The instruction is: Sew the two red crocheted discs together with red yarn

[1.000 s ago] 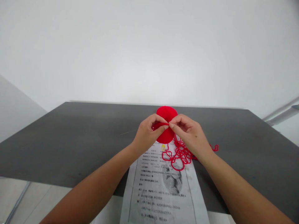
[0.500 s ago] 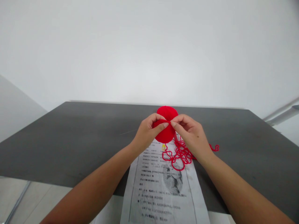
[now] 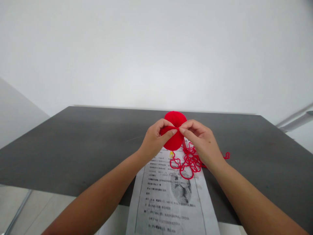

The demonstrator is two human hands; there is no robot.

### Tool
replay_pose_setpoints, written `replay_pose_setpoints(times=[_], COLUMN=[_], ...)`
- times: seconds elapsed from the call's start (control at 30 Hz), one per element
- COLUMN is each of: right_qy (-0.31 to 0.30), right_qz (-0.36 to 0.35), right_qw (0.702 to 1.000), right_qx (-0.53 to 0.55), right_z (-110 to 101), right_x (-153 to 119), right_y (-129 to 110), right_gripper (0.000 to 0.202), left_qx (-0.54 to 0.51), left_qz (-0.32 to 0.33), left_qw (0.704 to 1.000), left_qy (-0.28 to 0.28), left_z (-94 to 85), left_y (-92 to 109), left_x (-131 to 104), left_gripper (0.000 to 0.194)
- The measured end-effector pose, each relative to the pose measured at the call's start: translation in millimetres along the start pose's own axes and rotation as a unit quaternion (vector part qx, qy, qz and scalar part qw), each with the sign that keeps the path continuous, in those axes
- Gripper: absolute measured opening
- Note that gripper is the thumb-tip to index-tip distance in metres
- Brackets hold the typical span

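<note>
Head view: the step in hand appears to be fine two-handed fingertip work on a red round piece (image 3: 174,142). The left hand (image 3: 154,138) pinches a raised fold between thumb and forefinger; the right hand (image 3: 204,140) pinches at the fold's near end, though whether a strand is also gripped cannot be told. Any further move would, in judgement, call for a steady left pinch and slack yarn. The piece lies at two o'clock from the left hand, ten from the right; loose yarn (image 3: 190,160) at five o'clock from it, partly over a printed sheet (image 3: 156,212) on the dark table (image 3: 85,140).
</note>
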State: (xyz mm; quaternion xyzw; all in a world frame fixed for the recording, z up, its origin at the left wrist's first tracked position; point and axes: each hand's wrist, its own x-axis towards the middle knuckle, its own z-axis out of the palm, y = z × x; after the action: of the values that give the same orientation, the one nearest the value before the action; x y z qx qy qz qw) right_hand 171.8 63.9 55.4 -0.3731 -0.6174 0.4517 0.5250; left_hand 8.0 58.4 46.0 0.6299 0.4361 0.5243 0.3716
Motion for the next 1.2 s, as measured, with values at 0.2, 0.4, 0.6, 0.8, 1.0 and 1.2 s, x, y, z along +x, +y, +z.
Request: replay_pose_setpoints(times=[0.2,0.4,0.6,0.8,1.0,1.2], right_qy=[-0.007,-0.006,-0.008,-0.01,-0.016,-0.015], right_qz=[0.005,0.008,0.006,0.011,0.007,0.007], right_qw=[1.0,1.0,1.0,1.0,1.0,1.0], right_qx=[0.005,0.0,-0.004,0.003,-0.008,-0.017], right_z=[-0.8,-1.1,-0.8,0.4,0.1,-0.3], right_x=[0.6,0.2,1.1,0.4,0.3,0.6], right_y=[-0.2,-0.5,-0.7,-2.3,-2.4,-0.8], right_gripper=[0.012,0.014,0.013,0.01,0.013,0.012], left_qx=[0.013,0.029,0.018,0.007,0.017,0.041], left_qz=[0.007,0.015,0.018,0.016,0.016,0.026], left_qw=[1.0,0.999,1.0,1.0,1.0,0.999], left_qy=[0.004,0.009,0.003,0.001,0.002,0.003], left_z=[-0.2,-0.1,0.5,-0.4,-0.5,0.3], left_y=[0.7,3.6,3.7,2.8,4.3,4.1], left_x=[-0.4,-1.2,-2.1,-2.2,-1.9,-1.8], left_gripper=[0.01,0.008,0.007,0.007,0.008,0.006])
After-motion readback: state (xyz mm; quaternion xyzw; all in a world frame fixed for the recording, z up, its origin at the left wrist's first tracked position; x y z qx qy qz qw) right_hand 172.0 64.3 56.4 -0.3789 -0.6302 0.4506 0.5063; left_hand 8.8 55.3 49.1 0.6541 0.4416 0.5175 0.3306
